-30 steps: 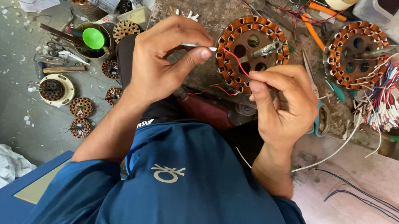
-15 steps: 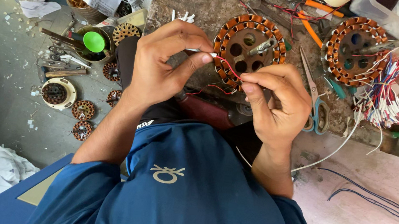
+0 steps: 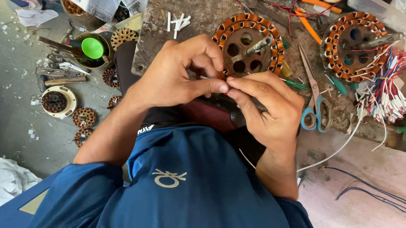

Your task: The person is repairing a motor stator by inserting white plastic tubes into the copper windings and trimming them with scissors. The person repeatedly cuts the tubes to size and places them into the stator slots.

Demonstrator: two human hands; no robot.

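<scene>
Left hand [image 3: 177, 76] and right hand [image 3: 268, 113] grips pinched together, held item hidden, bowl [image 3: 76, 50] holding green lid [image 3: 92, 47]

1. The left hand [image 3: 177, 73] and the right hand [image 3: 268, 111] are bare: no gloves, rings or watch show.
2. Both forearms are uncovered back to above the elbows.
3. Behind the hands, a blue short-sleeved shirt [image 3: 194, 198] covers chest and shoulders.
4. A small pale emblem [image 3: 168, 178] sits on the shirt's chest.
5. Dark trousers [image 3: 162, 115] with a white marking lie just below the left wrist.
</scene>
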